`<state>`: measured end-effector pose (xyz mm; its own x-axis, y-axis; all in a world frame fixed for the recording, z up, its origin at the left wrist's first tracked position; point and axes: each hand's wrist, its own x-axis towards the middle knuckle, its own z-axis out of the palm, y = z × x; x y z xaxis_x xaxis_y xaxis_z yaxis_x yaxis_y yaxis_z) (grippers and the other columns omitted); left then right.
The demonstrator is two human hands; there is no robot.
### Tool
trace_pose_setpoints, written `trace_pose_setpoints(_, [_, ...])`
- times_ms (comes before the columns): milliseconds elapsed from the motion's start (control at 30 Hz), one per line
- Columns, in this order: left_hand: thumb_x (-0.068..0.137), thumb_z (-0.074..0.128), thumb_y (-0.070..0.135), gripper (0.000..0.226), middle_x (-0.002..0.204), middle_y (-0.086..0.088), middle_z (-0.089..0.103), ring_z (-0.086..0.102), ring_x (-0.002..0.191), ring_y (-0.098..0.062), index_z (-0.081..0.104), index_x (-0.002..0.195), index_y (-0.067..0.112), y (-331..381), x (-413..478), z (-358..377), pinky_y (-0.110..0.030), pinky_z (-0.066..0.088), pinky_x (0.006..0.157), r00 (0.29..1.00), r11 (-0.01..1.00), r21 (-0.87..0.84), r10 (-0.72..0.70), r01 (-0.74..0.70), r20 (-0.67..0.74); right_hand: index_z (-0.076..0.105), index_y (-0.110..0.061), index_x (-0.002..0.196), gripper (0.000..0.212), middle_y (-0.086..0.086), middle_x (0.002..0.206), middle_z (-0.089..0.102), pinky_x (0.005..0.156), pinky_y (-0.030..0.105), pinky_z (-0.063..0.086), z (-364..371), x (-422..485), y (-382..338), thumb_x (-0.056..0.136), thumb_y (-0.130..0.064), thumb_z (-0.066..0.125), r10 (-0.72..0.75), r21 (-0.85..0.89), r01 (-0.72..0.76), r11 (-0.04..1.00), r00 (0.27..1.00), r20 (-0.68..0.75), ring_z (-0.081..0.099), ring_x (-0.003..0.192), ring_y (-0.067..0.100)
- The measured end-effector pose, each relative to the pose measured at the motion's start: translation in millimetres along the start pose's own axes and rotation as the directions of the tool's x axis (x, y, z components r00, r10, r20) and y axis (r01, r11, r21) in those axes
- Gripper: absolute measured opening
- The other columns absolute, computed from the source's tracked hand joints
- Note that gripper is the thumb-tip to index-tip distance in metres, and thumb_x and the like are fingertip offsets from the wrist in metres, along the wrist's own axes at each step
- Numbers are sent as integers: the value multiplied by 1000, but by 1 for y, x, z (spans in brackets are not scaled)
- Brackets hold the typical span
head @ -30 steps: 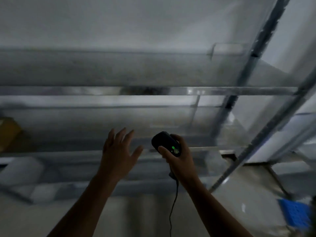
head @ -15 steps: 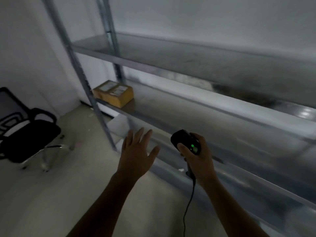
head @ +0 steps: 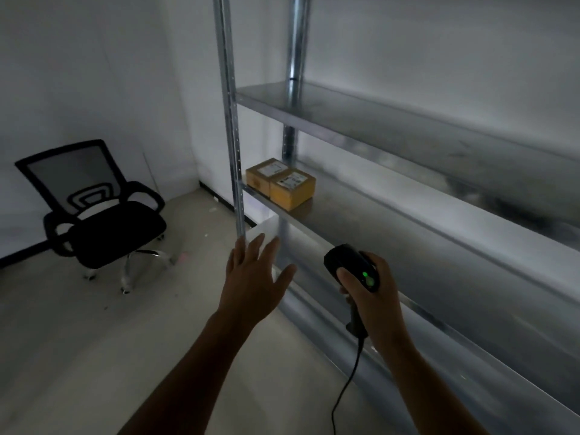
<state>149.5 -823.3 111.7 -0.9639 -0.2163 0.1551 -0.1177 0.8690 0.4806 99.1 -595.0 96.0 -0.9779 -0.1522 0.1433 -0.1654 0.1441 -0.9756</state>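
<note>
Two boxes [head: 280, 183] on the rack's [head: 408, 127] middle shelf, far left end; chair [head: 94, 202] left of your rack.

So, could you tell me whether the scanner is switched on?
On, it seems: a green light glows on the back of the scanner, which the right hand grips.

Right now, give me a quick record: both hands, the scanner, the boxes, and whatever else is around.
left hand: open, fingers spread, holds nothing, raised toward the rack
right hand: grips the scanner handle
scanner: black, green light on
cable: hangs from the scanner
boxes: two, yellow, labelled, touching, on the shelf by the end post
rack: metal
chair: black, on the floor
</note>
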Motion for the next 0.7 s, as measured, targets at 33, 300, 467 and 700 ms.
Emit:
trace_pose_setpoints(33, [98, 39, 69, 77, 173, -3, 14, -5, 159, -31, 23, 162, 31, -5, 4, -1, -47, 1, 125, 1000, 1000, 1, -3, 3, 7, 52, -22, 129, 44, 10, 114, 67, 68, 22, 59, 8, 2, 0, 92, -17, 75, 1, -6, -1, 1000, 1000, 15, 71, 98, 26])
trace_pose_setpoints(300, [99, 40, 69, 77, 173, -4, 12, -6, 159, -32, 21, 163, 31, -46, 69, 13, -42, -6, 119, 999, 999, 43, 4, -5, 38, 54, -22, 127, 41, 4, 102, 70, 70, 35, 62, 54, 60, 16, 91, -17, 74, 38, -2, -38, 999, 999, 12, 73, 84, 25])
trace_pose_setpoints(467, [98, 39, 70, 78, 173, -3, 11, -7, 159, -32, 18, 164, 32, -68, 132, 29, -44, -4, 122, 994, 995, 97, -25, 14, 106, 53, -18, 130, 46, 7, 115, 68, 70, 27, 60, 80, 123, 40, 91, -22, 77, 64, 62, -63, 996, 998, -5, 72, 97, 26])
trace_pose_setpoints(700, [99, 39, 70, 78, 173, -4, 9, -7, 159, -32, 16, 164, 32, -88, 238, 46, -48, 1, 127, 980, 991, 128, -55, 31, 190, 54, -23, 127, 48, 5, 116, 69, 70, 23, 59, 102, 214, 65, 86, -31, 78, 140, 94, -137, 986, 990, -19, 72, 100, 22])
